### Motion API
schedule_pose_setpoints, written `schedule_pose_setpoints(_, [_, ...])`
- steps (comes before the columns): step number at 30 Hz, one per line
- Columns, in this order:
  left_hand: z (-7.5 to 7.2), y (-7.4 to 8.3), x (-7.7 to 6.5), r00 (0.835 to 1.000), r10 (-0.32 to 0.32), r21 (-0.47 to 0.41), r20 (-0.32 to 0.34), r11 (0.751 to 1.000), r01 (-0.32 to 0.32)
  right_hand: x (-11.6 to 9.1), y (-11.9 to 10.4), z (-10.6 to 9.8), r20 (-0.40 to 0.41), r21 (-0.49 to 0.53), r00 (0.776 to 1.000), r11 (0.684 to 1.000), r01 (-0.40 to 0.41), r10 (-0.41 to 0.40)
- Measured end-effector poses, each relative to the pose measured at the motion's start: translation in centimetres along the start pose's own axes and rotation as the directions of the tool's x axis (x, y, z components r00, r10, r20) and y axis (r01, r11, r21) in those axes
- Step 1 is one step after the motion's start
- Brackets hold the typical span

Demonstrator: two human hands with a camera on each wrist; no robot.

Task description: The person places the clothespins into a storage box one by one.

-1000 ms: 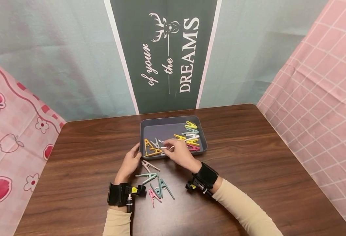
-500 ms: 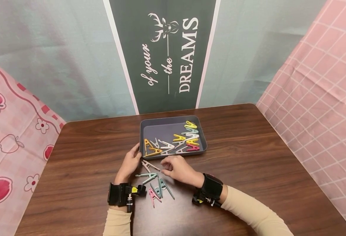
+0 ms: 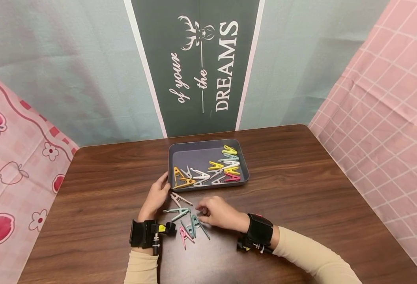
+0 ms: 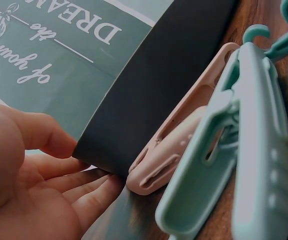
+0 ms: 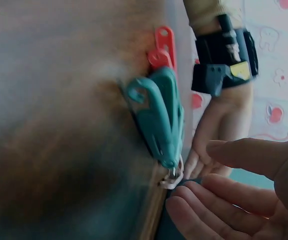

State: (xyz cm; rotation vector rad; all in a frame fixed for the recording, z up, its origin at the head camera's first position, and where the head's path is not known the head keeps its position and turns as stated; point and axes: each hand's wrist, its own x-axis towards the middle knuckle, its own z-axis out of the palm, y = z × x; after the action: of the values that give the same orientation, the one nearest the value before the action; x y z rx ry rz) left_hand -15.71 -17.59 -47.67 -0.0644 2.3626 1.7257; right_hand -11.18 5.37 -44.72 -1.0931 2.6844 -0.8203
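Note:
My left hand holds the near left corner of a dark grey tray; in the left wrist view its thumb and fingers lie about that corner. My right hand hovers beside the teal clothespins, its thumb and fingers apart with nothing between them, as the right wrist view shows. On the table before the tray lie a pale pink clothespin, a mint clothespin and a bright pink clothespin. The pale pink and mint ones loom close in the left wrist view.
Inside the tray are several clothespins: orange ones at left, white and grey ones along the front, yellow, mint, white and red ones at right. A brown wooden table carries everything, with patterned cloths around it.
My right hand has come out of the tray toward me, down to the teal clothespins. White and grey clothespins it covered earlier now show in the tray. My left hand stays put.

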Motion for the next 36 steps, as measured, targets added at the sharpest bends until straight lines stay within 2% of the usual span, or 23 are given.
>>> schedule_pose_setpoints(13, [-0.2,-0.1,0.2,1.000,-0.016,0.010,0.024,1.000,0.016,-0.5,-2.0,1.6,0.029,-0.127,0.992,0.985,-0.119,0.123])
schedule_pose_setpoints(23, [-0.1,0.0,0.2,1.000,-0.026,0.013,0.018,1.000,0.026,-0.1,-2.6,2.3,0.008,-0.166,0.990,0.976,-0.140,0.144])
schedule_pose_setpoints(36, [-0.2,0.1,0.1,1.000,-0.019,0.023,0.016,1.000,0.018,-0.1,-2.2,1.8,-0.001,-0.192,0.982,0.964,-0.185,0.189])
